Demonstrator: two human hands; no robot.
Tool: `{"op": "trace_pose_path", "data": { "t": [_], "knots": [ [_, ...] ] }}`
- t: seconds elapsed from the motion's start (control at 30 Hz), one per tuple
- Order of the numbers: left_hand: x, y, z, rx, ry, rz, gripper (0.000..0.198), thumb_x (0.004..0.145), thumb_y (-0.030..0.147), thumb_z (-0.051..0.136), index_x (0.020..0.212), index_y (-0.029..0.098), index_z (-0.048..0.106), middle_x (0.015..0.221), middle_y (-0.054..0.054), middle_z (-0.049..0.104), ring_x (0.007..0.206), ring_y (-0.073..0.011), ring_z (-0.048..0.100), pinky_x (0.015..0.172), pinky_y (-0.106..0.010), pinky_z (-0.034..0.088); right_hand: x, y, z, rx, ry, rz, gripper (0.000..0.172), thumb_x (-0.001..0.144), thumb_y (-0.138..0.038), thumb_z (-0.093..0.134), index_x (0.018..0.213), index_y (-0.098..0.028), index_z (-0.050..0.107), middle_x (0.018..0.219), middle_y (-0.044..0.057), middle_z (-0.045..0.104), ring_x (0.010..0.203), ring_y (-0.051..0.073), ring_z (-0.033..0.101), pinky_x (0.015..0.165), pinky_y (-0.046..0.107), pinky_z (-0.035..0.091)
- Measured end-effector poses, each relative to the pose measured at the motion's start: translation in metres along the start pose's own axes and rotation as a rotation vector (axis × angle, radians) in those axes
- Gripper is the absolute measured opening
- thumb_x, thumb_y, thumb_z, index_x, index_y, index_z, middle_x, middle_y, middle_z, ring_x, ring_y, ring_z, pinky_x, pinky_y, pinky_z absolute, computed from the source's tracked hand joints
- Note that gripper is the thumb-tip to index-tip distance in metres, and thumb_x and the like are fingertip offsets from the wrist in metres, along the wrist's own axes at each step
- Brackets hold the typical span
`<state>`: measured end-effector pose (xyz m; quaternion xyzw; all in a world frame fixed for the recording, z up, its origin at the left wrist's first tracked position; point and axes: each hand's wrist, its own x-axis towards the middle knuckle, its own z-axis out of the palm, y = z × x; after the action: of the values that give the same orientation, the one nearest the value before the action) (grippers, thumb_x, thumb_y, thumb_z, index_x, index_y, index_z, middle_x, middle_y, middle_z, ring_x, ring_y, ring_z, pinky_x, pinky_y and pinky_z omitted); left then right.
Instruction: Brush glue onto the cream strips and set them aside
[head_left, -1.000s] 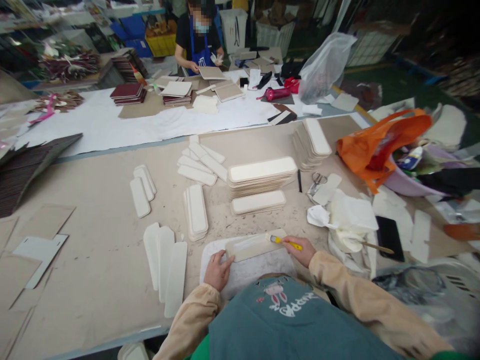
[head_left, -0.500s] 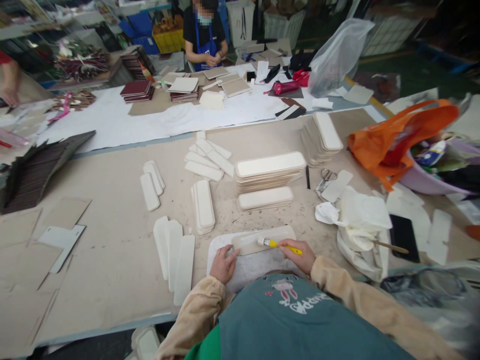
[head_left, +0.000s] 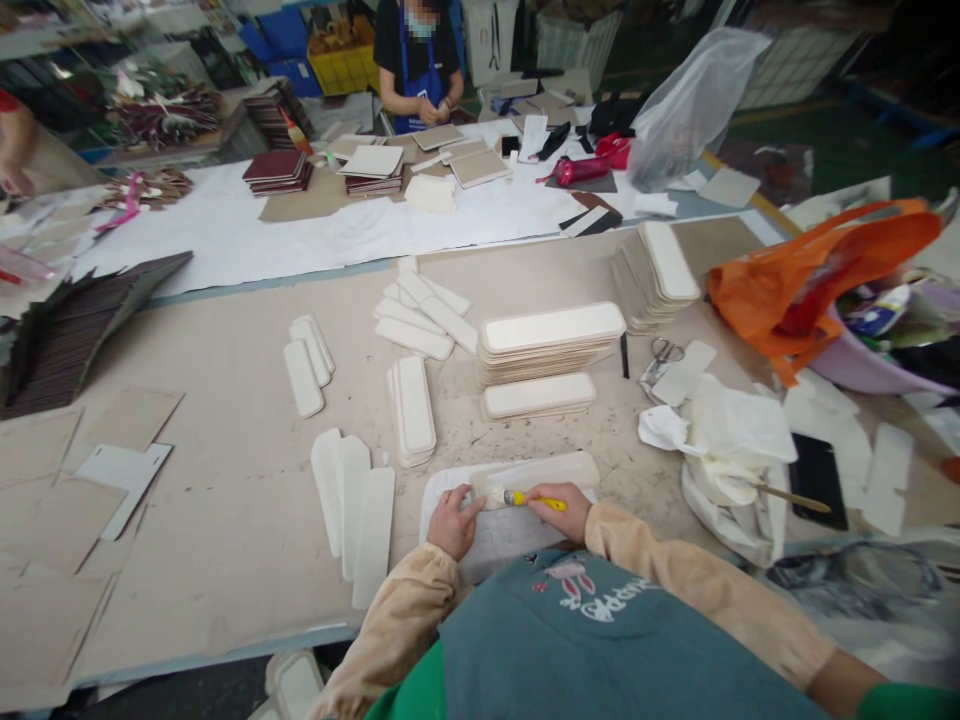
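A yellow-handled brush (head_left: 541, 500) is gripped in my right hand (head_left: 568, 508), its pale bristles low on the left part of a long cream piece (head_left: 547, 474). That piece lies on a whitish sheet (head_left: 442, 480) at the table's near side. My left hand (head_left: 454, 522) rests at the left end of the piece, thumb and fingers apart, pressing on it and not wrapped round anything. Just beyond are a short stack of cream strips (head_left: 538, 394) and a taller stack (head_left: 553, 328).
More strips (head_left: 362, 520) lie left of the sheet. Scissors (head_left: 664, 352), a white plastic bag (head_left: 739, 440), a black phone (head_left: 817, 480) and an orange bag (head_left: 810, 280) are at right. Across the table stands a person (head_left: 420, 70); another person's arm shows far left.
My right hand and the brush have moved left along the piece, toward my left hand. The view has shifted slightly. My left hand stays at the piece's left end.
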<state>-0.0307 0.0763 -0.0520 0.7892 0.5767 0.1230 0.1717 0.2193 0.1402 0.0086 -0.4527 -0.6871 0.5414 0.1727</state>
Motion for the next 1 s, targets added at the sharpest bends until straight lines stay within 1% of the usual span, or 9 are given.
{"op": "trace_pose_path", "data": {
  "t": [0.13, 0.23, 0.37, 0.5, 0.63, 0.77, 0.87, 0.93, 1.0],
  "knots": [
    [0.001, -0.001, 0.0, 0.001, 0.001, 0.024, 0.049, 0.073, 0.005, 0.046, 0.114, 0.031, 0.056, 0.116, -0.009, 0.041, 0.094, -0.02, 0.042, 0.081, -0.037, 0.047, -0.014, 0.014, -0.014, 0.002, 0.08, 0.072, 0.028, 0.081, -0.038, 0.048, 0.083, -0.018, 0.067, 0.062, -0.001, 0.06, 0.056, 0.013, 0.054, 0.054, 0.022, 0.043],
    [0.001, -0.002, 0.0, -0.001, 0.015, 0.047, 0.049, 0.072, 0.004, 0.046, 0.113, 0.03, 0.057, 0.116, -0.009, 0.041, 0.092, -0.0192, 0.042, 0.08, -0.036, 0.047, -0.028, 0.023, -0.033, -0.021, 0.144, 0.121, 0.029, 0.081, -0.04, 0.048, 0.083, -0.018, 0.067, 0.06, -0.001, 0.06, 0.055, 0.013, 0.054, 0.053, 0.023, 0.043],
    [0.002, -0.004, 0.002, 0.001, 0.033, 0.056, 0.05, 0.071, 0.002, 0.044, 0.111, 0.029, 0.058, 0.115, -0.008, 0.042, 0.091, -0.0185, 0.043, 0.08, -0.035, 0.047, -0.048, 0.034, -0.062, -0.047, 0.224, 0.183, 0.03, 0.081, -0.041, 0.047, 0.083, -0.018, 0.066, 0.06, 0.0, 0.061, 0.057, 0.015, 0.056, 0.057, 0.026, 0.046],
    [0.003, -0.006, 0.005, 0.008, 0.037, 0.07, 0.048, 0.072, 0.003, 0.044, 0.111, 0.028, 0.058, 0.116, -0.009, 0.043, 0.091, -0.0187, 0.044, 0.081, -0.035, 0.046, -0.063, 0.046, -0.084, -0.094, 0.307, 0.2, 0.031, 0.08, -0.042, 0.048, 0.085, -0.018, 0.066, 0.073, 0.003, 0.066, 0.062, 0.017, 0.059, 0.061, 0.029, 0.048],
    [0.003, -0.004, 0.006, 0.013, 0.037, 0.038, 0.05, 0.071, 0.002, 0.044, 0.11, 0.028, 0.059, 0.116, -0.009, 0.043, 0.092, -0.0189, 0.044, 0.082, -0.036, 0.046, -0.072, 0.051, -0.097, -0.231, 0.342, 0.17, 0.029, 0.082, -0.04, 0.046, 0.085, -0.019, 0.066, 0.079, 0.003, 0.068, 0.07, 0.018, 0.062, 0.067, 0.03, 0.05],
    [0.004, -0.003, 0.005, 0.016, 0.027, 0.035, 0.049, 0.071, 0.003, 0.044, 0.111, 0.028, 0.058, 0.116, -0.009, 0.044, 0.092, -0.0191, 0.044, 0.082, -0.036, 0.046, -0.078, 0.041, -0.102, -0.463, 0.356, 0.04, 0.027, 0.083, -0.034, 0.044, 0.088, -0.019, 0.066, 0.084, 0.005, 0.069, 0.076, 0.019, 0.064, 0.071, 0.03, 0.049],
    [0.004, -0.002, 0.004, 0.021, 0.03, 0.043, 0.048, 0.071, 0.003, 0.044, 0.111, 0.027, 0.058, 0.115, -0.01, 0.044, 0.091, -0.0192, 0.044, 0.081, -0.036, 0.046, -0.078, 0.031, -0.097, -0.656, 0.343, -0.053, 0.026, 0.083, -0.028, 0.043, 0.091, -0.018, 0.065, 0.087, 0.007, 0.069, 0.078, 0.019, 0.063, 0.073, 0.03, 0.048],
    [0.003, -0.002, 0.004, 0.025, 0.038, 0.041, 0.048, 0.071, 0.003, 0.044, 0.111, 0.027, 0.058, 0.115, -0.01, 0.044, 0.09, -0.0192, 0.044, 0.08, -0.036, 0.046, -0.073, 0.025, -0.087, -0.766, 0.279, -0.079, 0.025, 0.082, -0.024, 0.043, 0.09, -0.017, 0.065, 0.084, 0.008, 0.069, 0.076, 0.019, 0.063, 0.071, 0.029, 0.047],
    [0.003, -0.002, 0.005, 0.024, 0.039, 0.042, 0.048, 0.071, 0.003, 0.045, 0.11, 0.027, 0.058, 0.115, -0.009, 0.043, 0.091, -0.0192, 0.044, 0.08, -0.037, 0.046, -0.065, 0.02, -0.073, -0.858, 0.178, -0.088, 0.022, 0.08, -0.021, 0.045, 0.086, -0.017, 0.066, 0.076, 0.008, 0.068, 0.072, 0.019, 0.062, 0.066, 0.028, 0.046]
  ]
}}
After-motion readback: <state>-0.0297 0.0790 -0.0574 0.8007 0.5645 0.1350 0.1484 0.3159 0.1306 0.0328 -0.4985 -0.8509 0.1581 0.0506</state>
